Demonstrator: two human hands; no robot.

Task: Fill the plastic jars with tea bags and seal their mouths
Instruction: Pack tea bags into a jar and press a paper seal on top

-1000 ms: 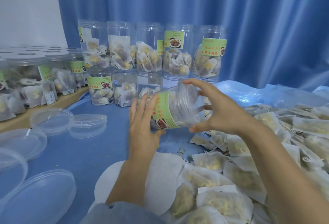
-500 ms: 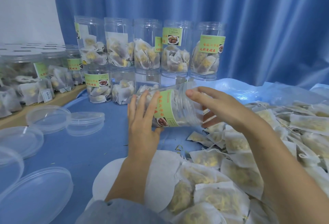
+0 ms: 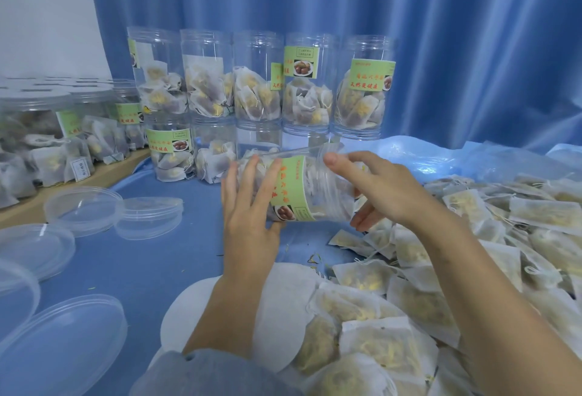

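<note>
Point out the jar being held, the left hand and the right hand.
held jar (image 3: 302, 189), head view: on its green label.
left hand (image 3: 248, 222), head view: back of the hand.
right hand (image 3: 384, 189), head view: back of the hand.

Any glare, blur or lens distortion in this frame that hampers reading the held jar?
Head view: light is soft and even, with no hard shadows. The held jar shows only faint sheen, and its green label is legible. The left hand and right hand are sharp. Wide-angle stretch bends the lids and the frame edges.
</note>
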